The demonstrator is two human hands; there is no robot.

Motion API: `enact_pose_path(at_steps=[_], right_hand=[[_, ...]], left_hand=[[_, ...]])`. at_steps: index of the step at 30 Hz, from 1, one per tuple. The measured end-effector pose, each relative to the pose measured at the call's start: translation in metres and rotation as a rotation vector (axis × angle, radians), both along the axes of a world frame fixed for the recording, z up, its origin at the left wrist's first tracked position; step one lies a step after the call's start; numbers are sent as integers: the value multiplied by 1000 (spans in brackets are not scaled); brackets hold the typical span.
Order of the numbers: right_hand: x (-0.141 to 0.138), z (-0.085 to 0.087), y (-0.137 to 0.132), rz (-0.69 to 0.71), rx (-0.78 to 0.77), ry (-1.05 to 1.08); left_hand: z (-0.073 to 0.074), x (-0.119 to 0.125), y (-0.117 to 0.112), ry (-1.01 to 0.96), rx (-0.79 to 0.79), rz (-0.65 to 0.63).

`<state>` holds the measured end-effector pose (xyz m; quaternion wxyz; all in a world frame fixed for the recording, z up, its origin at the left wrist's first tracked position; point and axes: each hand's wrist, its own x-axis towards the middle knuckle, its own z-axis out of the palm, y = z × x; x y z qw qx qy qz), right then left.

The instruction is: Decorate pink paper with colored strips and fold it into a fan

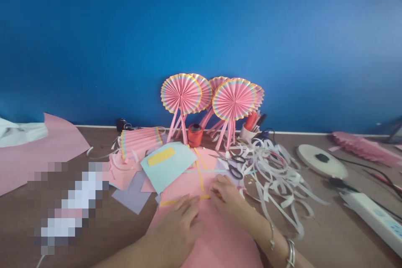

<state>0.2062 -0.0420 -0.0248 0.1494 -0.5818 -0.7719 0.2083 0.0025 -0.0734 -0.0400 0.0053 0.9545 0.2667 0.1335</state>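
A large pink paper sheet [220, 234] lies in front of me, with a thin yellow strip [169, 202] across it. My left hand [180, 224] rests on the sheet with its fingers lying flat along the strip. At the strip's right part, my right hand [228, 199] has its fingers curled and pressed together, a bit of yellow showing between them. Beyond the hands lie a light blue paper piece [176, 169] with a yellow piece [161, 156] on it, and scissors [235, 167] with dark handles. Lilac paper [133, 192] lies to the left.
Several round pleated pink fans [181, 94] stand against the blue wall [201, 21]. A red spool-like object [195, 135] sits below them. Curled white strips [282, 176] heap at the right, near a white disc [322, 161] and a power strip [373, 217]. A pleated pink piece [141, 141] lies left.
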Motion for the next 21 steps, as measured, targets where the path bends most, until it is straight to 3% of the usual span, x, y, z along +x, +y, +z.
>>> enact_pose_path(at_steps=[14, 21], right_hand=[[-1, 4, 0, -15, -14, -24], [14, 4, 6, -27, 1, 42]], left_hand=[[-1, 2, 0, 8, -9, 14], [0, 2, 0, 11, -15, 6]])
